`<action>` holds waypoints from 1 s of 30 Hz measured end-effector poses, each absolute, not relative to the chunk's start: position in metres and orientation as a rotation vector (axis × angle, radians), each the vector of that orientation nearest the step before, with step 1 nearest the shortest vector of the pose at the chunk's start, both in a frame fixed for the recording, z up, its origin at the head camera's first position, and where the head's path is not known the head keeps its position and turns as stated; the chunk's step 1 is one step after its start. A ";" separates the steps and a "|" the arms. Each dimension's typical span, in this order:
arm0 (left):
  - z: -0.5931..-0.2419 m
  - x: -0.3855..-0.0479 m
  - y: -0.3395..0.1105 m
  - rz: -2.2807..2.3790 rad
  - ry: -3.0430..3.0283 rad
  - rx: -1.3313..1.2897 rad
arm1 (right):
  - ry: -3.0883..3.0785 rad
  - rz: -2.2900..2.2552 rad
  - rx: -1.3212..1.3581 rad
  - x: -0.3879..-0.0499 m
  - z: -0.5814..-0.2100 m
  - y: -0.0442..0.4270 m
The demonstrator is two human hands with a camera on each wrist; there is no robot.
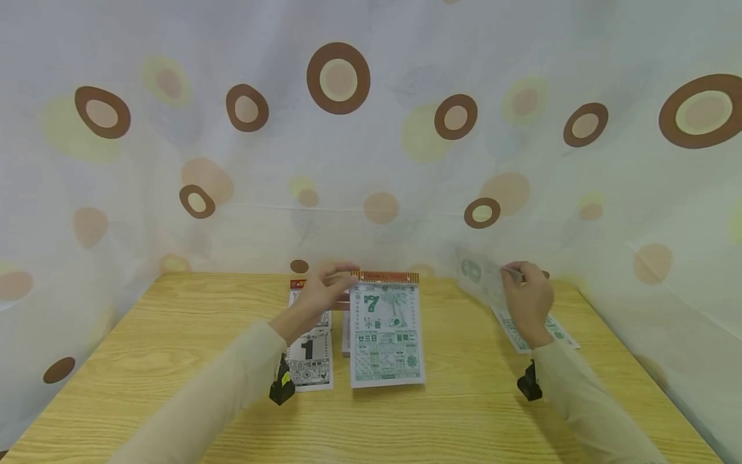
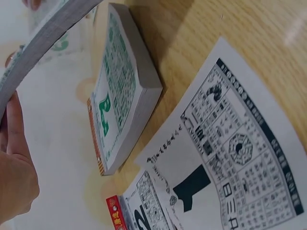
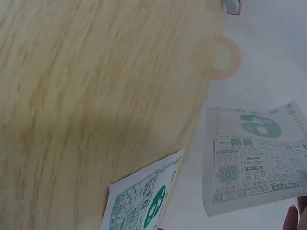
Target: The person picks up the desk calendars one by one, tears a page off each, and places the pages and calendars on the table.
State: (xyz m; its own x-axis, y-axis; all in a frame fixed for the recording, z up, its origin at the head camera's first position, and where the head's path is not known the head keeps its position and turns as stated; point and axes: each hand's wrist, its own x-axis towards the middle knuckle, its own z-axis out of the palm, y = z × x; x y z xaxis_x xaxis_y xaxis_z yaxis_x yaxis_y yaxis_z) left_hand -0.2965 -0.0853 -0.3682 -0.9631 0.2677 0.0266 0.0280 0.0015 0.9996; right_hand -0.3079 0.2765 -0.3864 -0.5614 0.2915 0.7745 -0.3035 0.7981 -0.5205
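Note:
My left hand (image 1: 317, 298) grips the top edge of a tear-off calendar pad (image 1: 385, 341), near its red and gold binding strip. The pad is raised off the table and shows a green 7. Over on the right, my right hand (image 1: 529, 299) pinches a loose calendar sheet (image 3: 254, 158) with a green number and print. Below that hand, another green-printed sheet (image 3: 139, 206) lies on the table. Behind the raised pad, a second thick calendar pad (image 2: 120, 91) is largely hidden in the head view.
Left of the pads, a black-printed sheet (image 2: 235, 153) with a large 1 overlaps a calendar with a red header (image 2: 115, 211). The wooden table (image 1: 174, 361) ends at a hanging white cloth (image 1: 371, 148) with round brown patterns.

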 end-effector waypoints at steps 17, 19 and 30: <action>-0.374 -0.284 -0.074 2.095 1.996 0.224 | -2.304 0.747 0.295 -0.300 -0.408 0.268; -0.378 -0.285 -0.074 2.093 1.985 0.218 | -2.361 0.766 0.316 -0.298 -0.409 0.267; -0.381 -0.278 -0.072 2.074 1.952 0.181 | -2.566 0.731 0.453 -0.289 -0.416 0.260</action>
State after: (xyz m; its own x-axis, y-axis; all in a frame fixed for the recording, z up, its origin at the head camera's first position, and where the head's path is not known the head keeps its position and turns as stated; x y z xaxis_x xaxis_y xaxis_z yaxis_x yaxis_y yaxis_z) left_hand -0.2775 -0.0724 -0.3813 -0.9511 0.2909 -0.1035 -0.1209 -0.0424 0.9918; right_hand -0.2893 0.2595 -0.4164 -0.8533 -0.1887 0.4861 -0.4165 0.8076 -0.4175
